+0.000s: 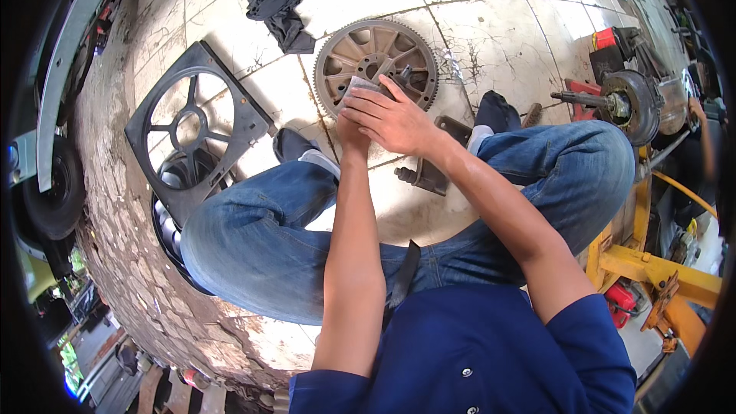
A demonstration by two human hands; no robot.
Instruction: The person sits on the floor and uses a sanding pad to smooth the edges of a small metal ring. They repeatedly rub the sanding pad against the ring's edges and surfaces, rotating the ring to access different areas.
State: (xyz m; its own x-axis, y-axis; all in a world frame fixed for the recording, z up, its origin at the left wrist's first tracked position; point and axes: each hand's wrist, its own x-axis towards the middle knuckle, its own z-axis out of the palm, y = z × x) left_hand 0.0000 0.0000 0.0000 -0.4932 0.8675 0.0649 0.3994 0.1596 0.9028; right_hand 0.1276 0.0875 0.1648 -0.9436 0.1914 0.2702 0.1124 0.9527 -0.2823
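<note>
A large round flywheel (376, 31) with a toothed rim and spokes lies on the tiles ahead of me. Over its near edge my two hands meet. My right hand (395, 121) is laid across the left, its fingers stretched out and the thumb apart. Most of my left hand (352, 138) is covered by it, but it appears closed around a flat grey piece (366, 86) that sticks out beyond the fingers. What that piece is made of, I cannot tell. Small metal parts (406, 74) show on the flywheel, just past my right thumb.
A black fan shroud (245, 107) lies at my left. Beyond it is a crumpled black cloth (277, 9). Between my feet sits a dark metal part (426, 176). At the right stand a hub with a shaft (613, 103) and a yellow metal frame (648, 268). Another person's arm (701, 126) shows far right.
</note>
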